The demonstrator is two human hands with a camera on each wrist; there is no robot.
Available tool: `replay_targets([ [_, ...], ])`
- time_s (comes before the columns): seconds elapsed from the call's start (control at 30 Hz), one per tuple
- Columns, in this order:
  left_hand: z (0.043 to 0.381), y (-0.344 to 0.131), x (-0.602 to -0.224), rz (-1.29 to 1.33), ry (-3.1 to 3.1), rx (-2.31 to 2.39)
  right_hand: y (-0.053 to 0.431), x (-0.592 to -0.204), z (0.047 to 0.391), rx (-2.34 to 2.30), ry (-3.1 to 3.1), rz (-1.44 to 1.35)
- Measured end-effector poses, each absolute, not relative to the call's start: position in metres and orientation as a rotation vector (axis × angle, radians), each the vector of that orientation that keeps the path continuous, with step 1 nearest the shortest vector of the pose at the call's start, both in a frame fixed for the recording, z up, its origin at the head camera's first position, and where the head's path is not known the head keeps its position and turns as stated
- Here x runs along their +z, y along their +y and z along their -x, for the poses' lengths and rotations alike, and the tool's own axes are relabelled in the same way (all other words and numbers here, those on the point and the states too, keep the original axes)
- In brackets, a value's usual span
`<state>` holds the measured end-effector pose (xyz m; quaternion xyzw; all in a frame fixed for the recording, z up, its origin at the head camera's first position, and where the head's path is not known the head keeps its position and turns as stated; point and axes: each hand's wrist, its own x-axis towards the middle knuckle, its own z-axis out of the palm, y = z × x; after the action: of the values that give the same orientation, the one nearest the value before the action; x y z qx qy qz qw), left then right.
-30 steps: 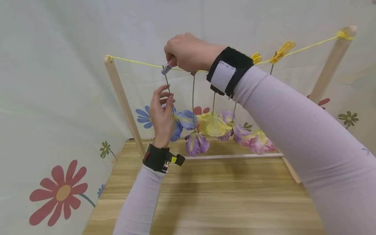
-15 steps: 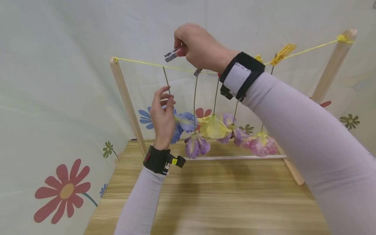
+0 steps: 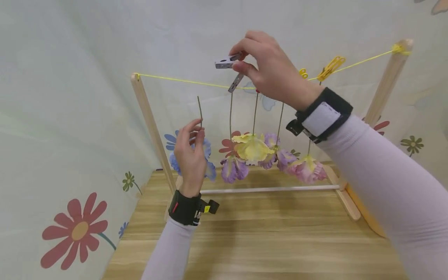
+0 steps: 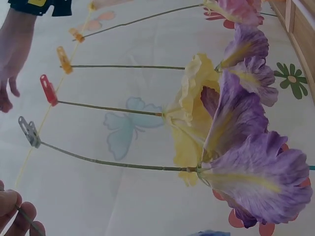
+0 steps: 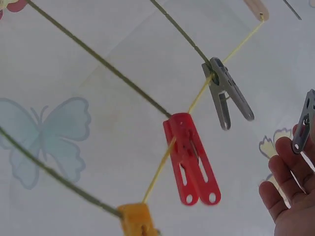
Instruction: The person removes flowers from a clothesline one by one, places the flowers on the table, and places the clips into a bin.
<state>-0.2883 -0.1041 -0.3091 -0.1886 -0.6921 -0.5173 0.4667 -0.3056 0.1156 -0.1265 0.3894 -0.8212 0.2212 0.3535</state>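
My left hand (image 3: pixel 190 159) holds the thin stem (image 3: pixel 199 108) of a blue artificial flower (image 3: pixel 210 171) between thumb and fingers. The stem's bare tip points up, below the yellow string, and the petals hang partly hidden behind the hand. Above the string, my right hand (image 3: pixel 271 66) pinches a grey clothespin (image 3: pixel 223 63) that has nothing in its jaws. Another grey clothespin (image 5: pixel 224 93) grips the string and the stem of a purple flower (image 3: pixel 234 170). Beside it, a red clothespin (image 5: pixel 189 160) holds a yellow flower (image 3: pixel 252 147).
The yellow string (image 3: pixel 182 81) runs between two wooden posts (image 3: pixel 147 112), joined low down by a white rod (image 3: pixel 269 189). Yellow clothespins (image 3: pixel 330 69) hold more flowers, including a pink one (image 3: pixel 308 170), at the right. Beneath lies a wood-grain table (image 3: pixel 280 241).
The grey clothespin in my right hand has come off the string and moved up and right. My left hand has lowered the blue flower's stem away from the string.
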Motion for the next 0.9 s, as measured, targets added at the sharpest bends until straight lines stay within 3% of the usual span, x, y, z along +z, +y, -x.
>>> replay_targets([
  [0.53,0.26,-0.098,-0.334,0.555,-1.712,-1.213,0.201,-0.189,0.269,0.752,-1.822,-0.782],
  [0.9,0.252,-0.1,-0.342,0.619,-1.724,-1.145,0.244,-0.228,0.25,0.85,-1.798,-0.481],
])
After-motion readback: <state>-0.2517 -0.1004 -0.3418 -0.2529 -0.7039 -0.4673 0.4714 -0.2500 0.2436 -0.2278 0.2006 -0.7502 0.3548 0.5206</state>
